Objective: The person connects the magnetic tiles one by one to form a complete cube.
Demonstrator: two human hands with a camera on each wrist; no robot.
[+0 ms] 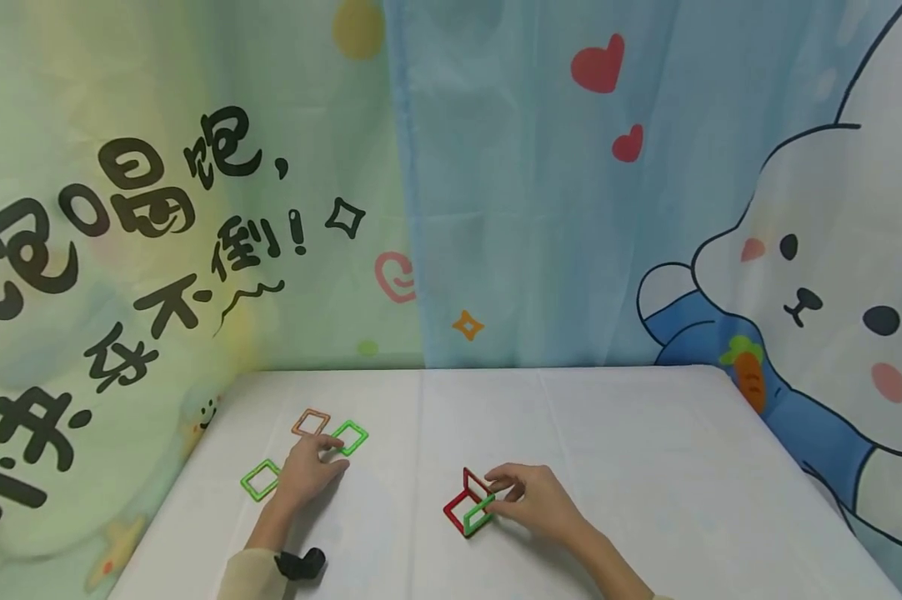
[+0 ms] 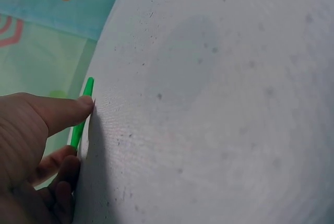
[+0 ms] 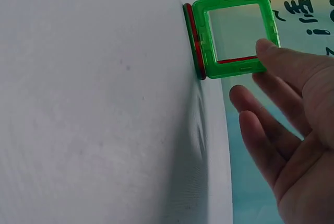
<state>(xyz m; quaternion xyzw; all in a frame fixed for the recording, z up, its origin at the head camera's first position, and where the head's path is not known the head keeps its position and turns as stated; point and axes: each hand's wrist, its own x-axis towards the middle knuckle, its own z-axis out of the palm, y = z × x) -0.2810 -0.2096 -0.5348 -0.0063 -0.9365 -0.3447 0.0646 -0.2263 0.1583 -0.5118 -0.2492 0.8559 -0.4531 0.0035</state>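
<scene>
My right hand (image 1: 529, 497) is at a small structure of square magnetic tiles. A red tile (image 1: 454, 510) lies flat as its base. On it stand a red tile (image 1: 472, 479) and a green tile (image 3: 229, 71), meeting at a corner. There the thumb presses the green tile's outer edge, with the index finger at the red one. My left hand (image 1: 310, 468) reaches to another green tile (image 1: 358, 431), its index fingertip at the near-left corner. Thumb and index finger are spread; in the left wrist view the thumb overlaps this tile's thin edge (image 2: 90, 83).
An orange tile (image 1: 298, 427) lies just beyond the left hand, and a green tile (image 1: 246, 484) lies to its left. The white-covered table (image 1: 608, 417) ends at a printed curtain (image 1: 526, 208). A black strap end (image 1: 301, 564) hangs at the left wrist.
</scene>
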